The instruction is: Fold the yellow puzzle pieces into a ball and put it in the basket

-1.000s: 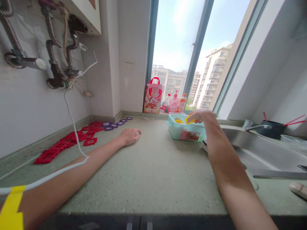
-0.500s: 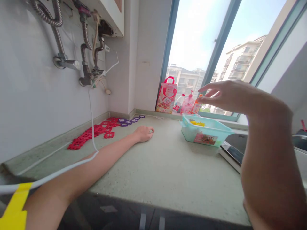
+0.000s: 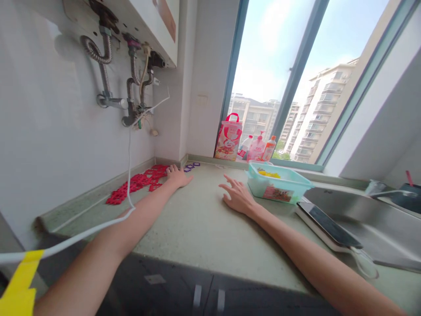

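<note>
Big speckled green surface [image 3: 204, 219] runs along the window, with a steel sink [image 3: 362, 215] on the right and a phone [image 3: 329, 221] lying flat at its near-left rim. Both arms are stretched out over it. The left hand [image 3: 176, 175] sits palm down at the far left, fingers [image 3: 171, 168] loosely spread and touching the red tiles [image 3: 138, 181] that trail along the wall, purple tiles [image 3: 190, 166] just past it. The right hand [image 3: 238, 196] is flat too, fingers [image 3: 226, 180] splayed and holding nothing, just left of the teal tub [image 3: 279, 186] with yellow pieces [image 3: 269, 174] inside.
</note>
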Available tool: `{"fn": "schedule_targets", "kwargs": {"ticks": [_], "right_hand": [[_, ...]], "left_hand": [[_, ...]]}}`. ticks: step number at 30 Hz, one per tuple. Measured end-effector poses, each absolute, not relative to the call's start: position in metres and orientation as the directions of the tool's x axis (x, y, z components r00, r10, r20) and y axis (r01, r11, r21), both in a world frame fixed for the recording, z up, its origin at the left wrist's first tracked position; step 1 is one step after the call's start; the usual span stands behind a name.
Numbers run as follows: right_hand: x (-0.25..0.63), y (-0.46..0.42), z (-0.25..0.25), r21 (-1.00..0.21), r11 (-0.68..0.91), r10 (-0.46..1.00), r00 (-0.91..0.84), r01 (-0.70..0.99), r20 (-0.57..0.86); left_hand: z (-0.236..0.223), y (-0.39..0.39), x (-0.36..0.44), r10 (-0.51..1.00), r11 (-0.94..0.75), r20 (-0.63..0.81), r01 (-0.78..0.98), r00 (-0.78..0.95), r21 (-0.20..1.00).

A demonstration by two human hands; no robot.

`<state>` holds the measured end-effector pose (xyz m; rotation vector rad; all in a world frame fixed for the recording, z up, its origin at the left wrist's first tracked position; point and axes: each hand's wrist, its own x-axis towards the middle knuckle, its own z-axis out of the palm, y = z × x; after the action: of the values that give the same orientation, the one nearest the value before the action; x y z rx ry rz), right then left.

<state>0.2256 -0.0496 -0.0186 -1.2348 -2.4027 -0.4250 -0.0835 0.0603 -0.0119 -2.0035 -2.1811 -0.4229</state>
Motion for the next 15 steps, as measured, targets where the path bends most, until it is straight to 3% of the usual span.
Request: {"fn": "schedule_targets", "kwargs": {"ticks": [3,12,15], "right_hand": [[0.229,-0.046,-0.014,0.014,0.601,0.729,-0.556,0.799,0.399],[0.232,-0.033,-0.019,-0.043,0.699,0.674,-0.638,0.714,0.374],[0.237,-0.028,-0.021,-0.052,0.714,0.66,-0.647,0.698,0.383]], "left_hand": [[-0.016,0.066,-0.087,0.972,0.079,0.208,0.988,-0.107,0.135],[-0.015,0.047,-0.057,0.929,-0.348,0.186,0.926,0.32,0.144],[-0.018,0.04,-0.045,0.86,-0.506,0.193,0.839,0.472,0.201]]}}
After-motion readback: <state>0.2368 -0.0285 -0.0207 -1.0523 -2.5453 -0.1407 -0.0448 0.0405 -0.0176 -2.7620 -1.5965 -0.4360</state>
